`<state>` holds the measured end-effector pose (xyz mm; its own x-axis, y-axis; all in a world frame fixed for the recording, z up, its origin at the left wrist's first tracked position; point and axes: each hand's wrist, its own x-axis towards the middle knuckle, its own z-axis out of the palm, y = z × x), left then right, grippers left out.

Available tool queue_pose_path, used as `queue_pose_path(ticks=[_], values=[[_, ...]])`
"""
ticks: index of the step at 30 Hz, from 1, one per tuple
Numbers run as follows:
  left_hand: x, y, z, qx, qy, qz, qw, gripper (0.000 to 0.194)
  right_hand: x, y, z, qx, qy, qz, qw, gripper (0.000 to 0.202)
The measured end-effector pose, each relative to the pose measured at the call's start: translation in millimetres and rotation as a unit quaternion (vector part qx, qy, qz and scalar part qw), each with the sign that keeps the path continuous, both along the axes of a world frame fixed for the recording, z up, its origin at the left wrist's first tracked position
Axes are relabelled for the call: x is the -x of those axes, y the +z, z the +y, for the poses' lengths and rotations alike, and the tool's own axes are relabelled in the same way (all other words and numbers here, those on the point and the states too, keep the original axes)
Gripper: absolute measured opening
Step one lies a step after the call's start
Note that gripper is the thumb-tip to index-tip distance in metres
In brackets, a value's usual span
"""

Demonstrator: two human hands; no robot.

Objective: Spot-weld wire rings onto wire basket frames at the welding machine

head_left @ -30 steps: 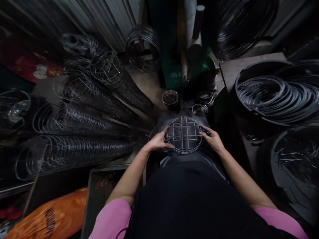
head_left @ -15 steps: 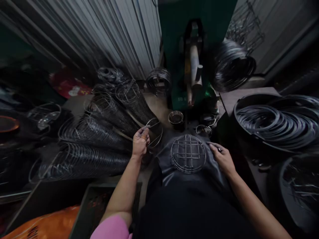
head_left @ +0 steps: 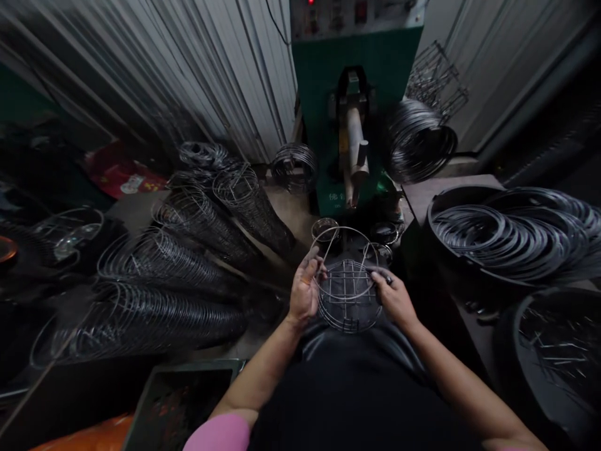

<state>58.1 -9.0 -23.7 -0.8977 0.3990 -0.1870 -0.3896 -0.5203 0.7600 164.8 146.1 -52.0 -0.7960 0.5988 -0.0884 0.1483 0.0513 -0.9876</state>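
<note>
A thin wire ring is held up in front of me, with wire pieces across its sides. My left hand is closed on its left side. At the ring's right edge, my right hand is closed with thumb and fingers pinched; a small dark item shows at its fingers. Below the ring, a round wire grid with crossed bars lies on the dark cloth over my lap, between both hands.
A green machine with a pale metal arm stands ahead. Stacks of wire rings lie left. A black tub of rings and a bin of short wires stand right. A green crate sits lower left.
My left hand has moved right, bringing the wire ring from the left side to above the round grid. My right hand has come inward to the ring's right edge.
</note>
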Motion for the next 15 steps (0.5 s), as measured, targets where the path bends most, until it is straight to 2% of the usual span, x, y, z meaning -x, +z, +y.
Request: queue_pose_path(ticks=[3,7,11,15], values=[[13,-15.6,-9,0.156,-0.088,0.023,0.984,0.054,1,-8.8,18,-0.113,-0.013,-0.038,0.993,0.043],[24,-44.1,-16,0.324,-0.155,0.117,0.926,0.047,-3,-23.1,23,-0.223,0.016,-0.107,0.969,0.045],[24,-57.7,-18,0.389,-0.195,0.205,0.877,0.039,-11,-28.8,18,-0.297,0.036,-0.182,0.937,0.044],[25,-56.9,-20,0.397,-0.208,0.207,0.870,0.045,-14,-28.1,17,-0.316,0.050,-0.232,0.918,0.047]])
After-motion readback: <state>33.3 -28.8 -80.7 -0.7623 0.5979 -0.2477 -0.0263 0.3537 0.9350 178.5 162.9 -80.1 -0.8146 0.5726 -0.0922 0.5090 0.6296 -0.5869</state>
